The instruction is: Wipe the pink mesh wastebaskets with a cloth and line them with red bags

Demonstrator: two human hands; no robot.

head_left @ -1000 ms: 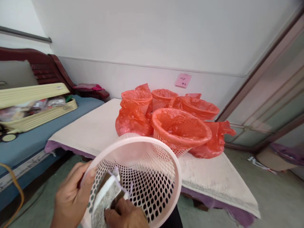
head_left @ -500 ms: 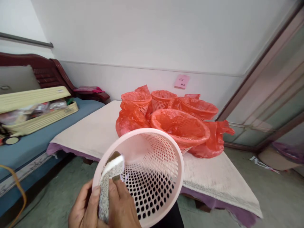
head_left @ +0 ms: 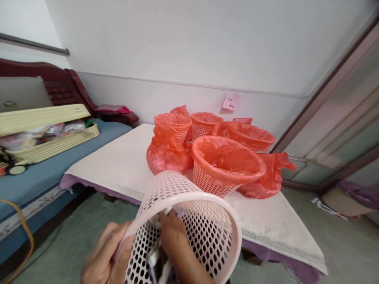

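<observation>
A pale pink perforated plastic basket is tilted in front of me, its mouth turned toward me. My left hand grips its rim on the left side, thumb inside and fingers outside. My right hand reaches into the basket, fingers closed on a whitish-grey cloth pressed to the inner wall. Part of the cloth hangs below that hand; its fingertips are partly hidden. Behind the basket, a similar basket lined with a red plastic bag stands on the covered low table.
Several more baskets with red bags stand at the back of the table. A pink note is on the wall. To the left, an open yellow suitcase lies on a blue bed; a bin stands on the right floor.
The basket has tipped so its mouth faces lower and its outer wall shows. My right hand has gone deeper inside with the cloth; my left hand now holds only the rim.
</observation>
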